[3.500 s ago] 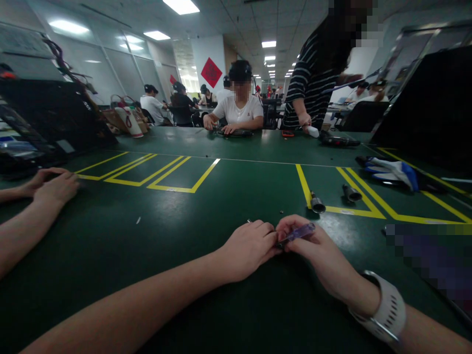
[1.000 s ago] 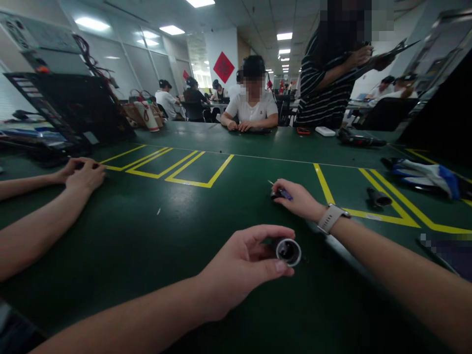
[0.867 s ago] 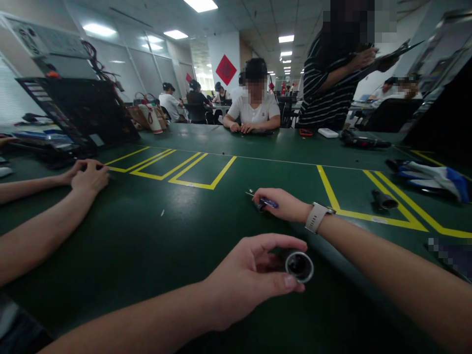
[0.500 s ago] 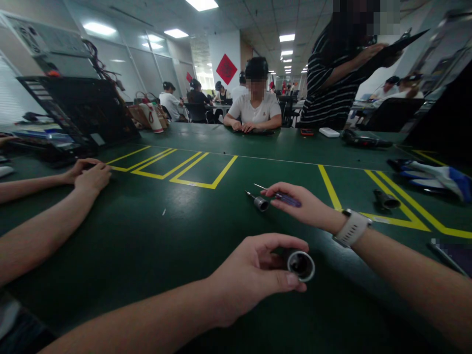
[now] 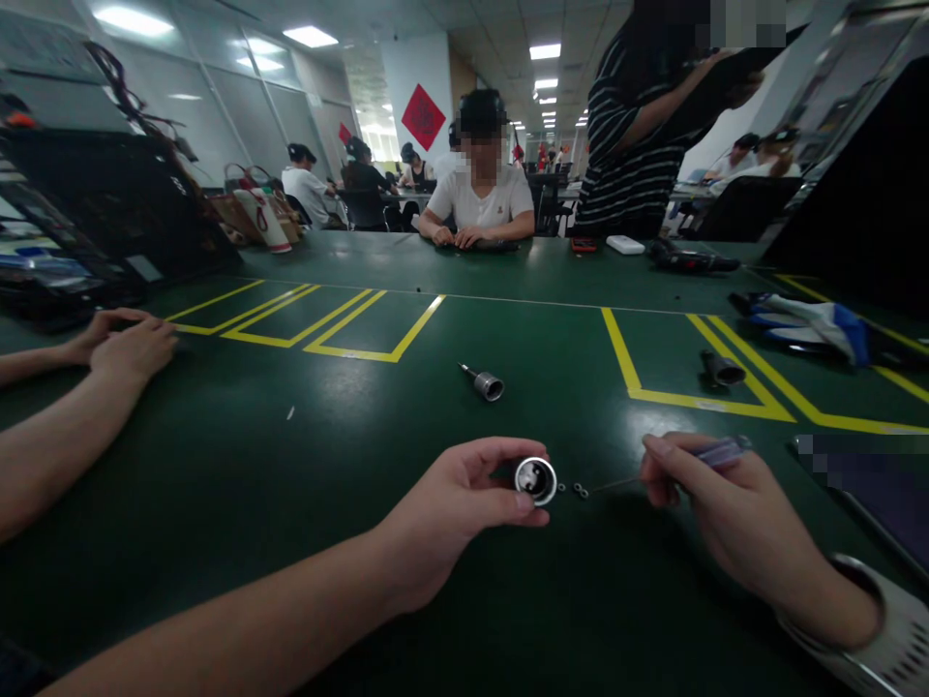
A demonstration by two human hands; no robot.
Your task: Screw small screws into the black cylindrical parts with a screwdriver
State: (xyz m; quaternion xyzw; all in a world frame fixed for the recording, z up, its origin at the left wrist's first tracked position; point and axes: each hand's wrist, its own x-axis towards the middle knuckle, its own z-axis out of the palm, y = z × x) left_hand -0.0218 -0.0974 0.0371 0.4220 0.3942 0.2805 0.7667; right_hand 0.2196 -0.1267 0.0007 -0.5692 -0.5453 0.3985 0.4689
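Note:
My left hand (image 5: 464, 494) is closed around a short hollow metal cylinder (image 5: 535, 481), its bright-rimmed mouth facing me. Pale and dark parts show inside it. In my right hand (image 5: 733, 518) is a slim screwdriver (image 5: 718, 452) with a translucent purple handle, its shaft pointing left. Between the cylinder and the screwdriver's tip lie a few tiny rings (image 5: 581, 491), perhaps nuts or washers. Farther off, a metal cylinder with a thin pointed shaft (image 5: 488, 385) lies on its side on the green table (image 5: 348, 436).
At right are another metal cylinder (image 5: 722, 369), blue-and-white gloves (image 5: 813, 324) and a dark flat device (image 5: 871, 494). Yellow tape (image 5: 352, 354) marks the tabletop. Another person's hands (image 5: 134, 344) rest at left. A person in white (image 5: 480, 203) sits opposite; one in stripes (image 5: 631, 145) stands.
My right hand with the screwdriver has come back toward me, away from the shafted cylinder, to beside the tiny rings. The view has turned slightly right; the held cylinder's mouth faces me more.

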